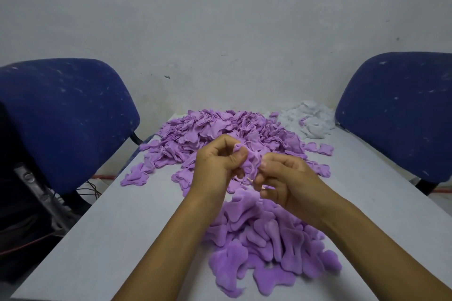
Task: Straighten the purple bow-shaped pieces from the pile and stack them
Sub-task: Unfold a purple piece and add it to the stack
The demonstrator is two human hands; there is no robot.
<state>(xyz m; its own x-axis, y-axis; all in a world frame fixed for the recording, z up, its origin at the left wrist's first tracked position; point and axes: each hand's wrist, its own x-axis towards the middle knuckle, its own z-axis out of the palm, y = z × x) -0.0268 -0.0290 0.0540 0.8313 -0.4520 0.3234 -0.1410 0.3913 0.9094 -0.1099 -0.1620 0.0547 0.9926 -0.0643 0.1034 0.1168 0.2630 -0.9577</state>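
My left hand (217, 164) and right hand (286, 181) both pinch one crumpled piece (252, 162). It hangs above the surface (117, 239), between pile (220, 129) and stack (266, 239).

Purple bow-shaped pieces (215, 129), white fabric heap (310, 120), blue speckled chairs (66, 115), pale grey table (117, 227)

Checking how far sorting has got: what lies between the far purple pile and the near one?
Head view: both hands, left hand and right hand, gripping one crumpled purple piece.
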